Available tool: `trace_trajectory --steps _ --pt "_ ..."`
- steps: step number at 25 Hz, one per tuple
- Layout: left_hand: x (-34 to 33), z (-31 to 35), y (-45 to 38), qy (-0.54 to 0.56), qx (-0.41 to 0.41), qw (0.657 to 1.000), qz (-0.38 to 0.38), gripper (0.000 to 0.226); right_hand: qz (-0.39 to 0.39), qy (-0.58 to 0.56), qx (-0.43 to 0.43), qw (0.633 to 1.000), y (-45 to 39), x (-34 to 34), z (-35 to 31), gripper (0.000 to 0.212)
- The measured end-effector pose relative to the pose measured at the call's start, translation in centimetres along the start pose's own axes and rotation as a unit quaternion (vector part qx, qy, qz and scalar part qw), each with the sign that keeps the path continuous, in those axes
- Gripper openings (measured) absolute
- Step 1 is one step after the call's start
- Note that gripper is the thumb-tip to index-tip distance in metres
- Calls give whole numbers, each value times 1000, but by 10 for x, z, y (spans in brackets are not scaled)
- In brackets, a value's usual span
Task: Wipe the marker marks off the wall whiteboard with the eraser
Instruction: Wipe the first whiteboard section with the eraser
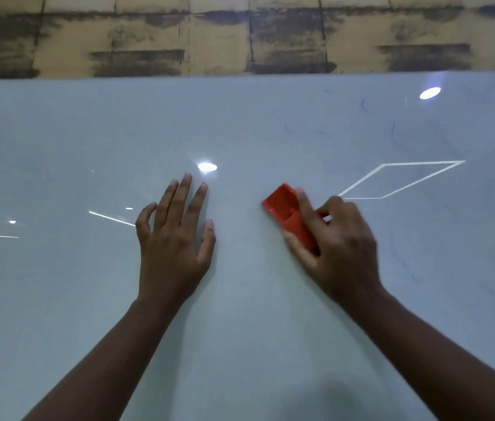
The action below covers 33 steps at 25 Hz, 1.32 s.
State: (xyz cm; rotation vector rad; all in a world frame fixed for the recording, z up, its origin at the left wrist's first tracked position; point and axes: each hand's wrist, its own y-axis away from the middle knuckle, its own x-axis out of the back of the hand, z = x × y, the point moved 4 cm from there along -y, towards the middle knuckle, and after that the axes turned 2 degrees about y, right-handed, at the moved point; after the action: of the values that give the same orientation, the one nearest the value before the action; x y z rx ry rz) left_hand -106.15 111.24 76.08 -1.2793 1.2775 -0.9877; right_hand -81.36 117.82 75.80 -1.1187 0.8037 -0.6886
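Note:
The glossy whiteboard [255,314] fills most of the view. My right hand [337,247] grips a red eraser [285,208] and presses it flat against the board near the middle. My left hand [173,238] rests flat on the board to the left of the eraser, fingers spread, holding nothing. Faint blue marker marks [393,133] remain on the upper right of the board, with more faint strokes [401,256] to the right of my right hand.
Above the board's top edge runs a stained, tan tiled wall [240,34]. Bright light reflections [430,93] and a reflected window outline [401,179] show on the board's surface.

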Motion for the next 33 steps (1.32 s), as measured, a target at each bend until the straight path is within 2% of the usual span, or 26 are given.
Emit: trace_trajectory --steps 6,8,10,12,16,18,20,24,28,33 --pt "-6 -1 1 -7 -3 1000 8 61 75 45 -219 972 -22 5 117 59" --pt "-6 2 2 -22 -4 1000 10 61 86 27 -263 961 -22 4 121 60" --pt "-7 3 2 -31 -5 999 14 61 93 15 -272 958 -25 2 104 61" --pt "-8 2 2 -35 -4 999 24 61 91 3 -223 971 -30 -2 68 60" --pt "-5 5 -2 -36 -6 999 34 60 38 -39 -31 998 -30 -18 -20 60" --pt "-3 4 -6 -33 -6 999 30 59 23 -27 33 999 -39 -22 -31 59" --pt "-2 4 -16 -33 -4 999 33 57 28 -15 39 999 -57 -22 -19 57" --pt "-5 6 -54 -31 9 999 27 59 55 13 -62 996 -85 -17 39 57" --pt "-15 3 -69 -10 9 1000 -5 66 95 30 -202 974 -87 -9 99 54" --pt "-23 0 -66 -17 8 1000 -2 67 97 23 -295 950 -97 -17 84 58"
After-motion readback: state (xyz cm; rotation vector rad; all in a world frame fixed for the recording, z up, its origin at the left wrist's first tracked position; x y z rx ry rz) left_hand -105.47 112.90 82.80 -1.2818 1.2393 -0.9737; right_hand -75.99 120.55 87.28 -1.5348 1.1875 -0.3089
